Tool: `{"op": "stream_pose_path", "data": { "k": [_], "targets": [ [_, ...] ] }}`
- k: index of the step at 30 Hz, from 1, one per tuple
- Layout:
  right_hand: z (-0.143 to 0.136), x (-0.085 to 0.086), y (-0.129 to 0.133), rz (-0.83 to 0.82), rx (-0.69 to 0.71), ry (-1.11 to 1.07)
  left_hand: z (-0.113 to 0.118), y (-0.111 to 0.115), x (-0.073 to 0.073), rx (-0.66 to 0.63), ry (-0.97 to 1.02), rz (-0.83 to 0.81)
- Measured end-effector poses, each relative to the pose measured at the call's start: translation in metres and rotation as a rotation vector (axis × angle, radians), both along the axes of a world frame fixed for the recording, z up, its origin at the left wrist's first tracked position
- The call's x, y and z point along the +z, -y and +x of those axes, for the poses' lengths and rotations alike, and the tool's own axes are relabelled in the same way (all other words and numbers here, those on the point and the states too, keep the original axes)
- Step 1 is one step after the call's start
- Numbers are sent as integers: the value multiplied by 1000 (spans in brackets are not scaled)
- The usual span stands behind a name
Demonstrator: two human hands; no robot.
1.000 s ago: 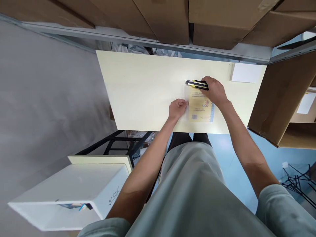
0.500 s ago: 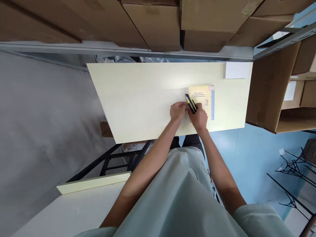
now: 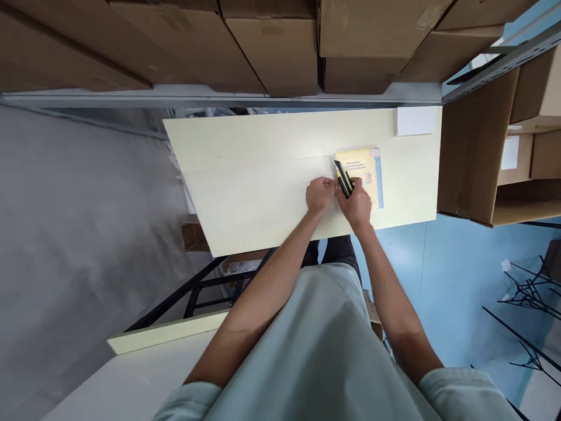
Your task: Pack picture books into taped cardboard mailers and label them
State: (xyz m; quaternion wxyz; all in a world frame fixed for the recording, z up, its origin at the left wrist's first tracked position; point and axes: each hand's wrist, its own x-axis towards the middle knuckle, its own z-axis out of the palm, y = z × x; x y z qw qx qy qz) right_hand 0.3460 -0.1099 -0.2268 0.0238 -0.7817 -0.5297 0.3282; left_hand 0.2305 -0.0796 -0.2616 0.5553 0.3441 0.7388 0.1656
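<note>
A pale yellow booklet (image 3: 360, 161) with a blue right edge lies flat on the cream tabletop (image 3: 245, 181). My right hand (image 3: 358, 206) is closed around a black and yellow utility knife (image 3: 344, 178), over the booklet's lower left part. The knife's tip points up and to the left. Close beside it, my left hand (image 3: 321, 194) is pinched at the booklet's left edge. Whatever its fingertips hold is too small to make out. A faint, see-through sheet seems to extend left from the booklet, partly under my left hand.
A white box (image 3: 415, 121) sits at the table's back right corner. Cardboard boxes (image 3: 272, 52) line a metal shelf (image 3: 193, 96) behind the table. At the right stands an open carton (image 3: 477, 146). Another white-topped table (image 3: 144, 374) is at lower left.
The view has shifted slightly. Both hands keep nearly the same place at the booklet's left side, the knife still in my right hand.
</note>
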Motion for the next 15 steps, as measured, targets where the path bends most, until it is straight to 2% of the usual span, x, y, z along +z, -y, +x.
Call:
{"op": "stream_pose_path", "data": {
  "k": [4, 8, 11, 15],
  "targets": [
    [-5, -8, -15, 108, 40, -61, -3, 0, 3, -157, -145, 105],
    [-12, -15, -26, 117, 86, -54, -19, -16, -1, -308, -216, 228],
    [-19, -11, -29, 65, 127, 4, -31, -38, -4, -376, -180, 294],
    [-29, 4, -30, -42, 214, 151, -33, -57, -2, -369, -229, 215]
  ]
}}
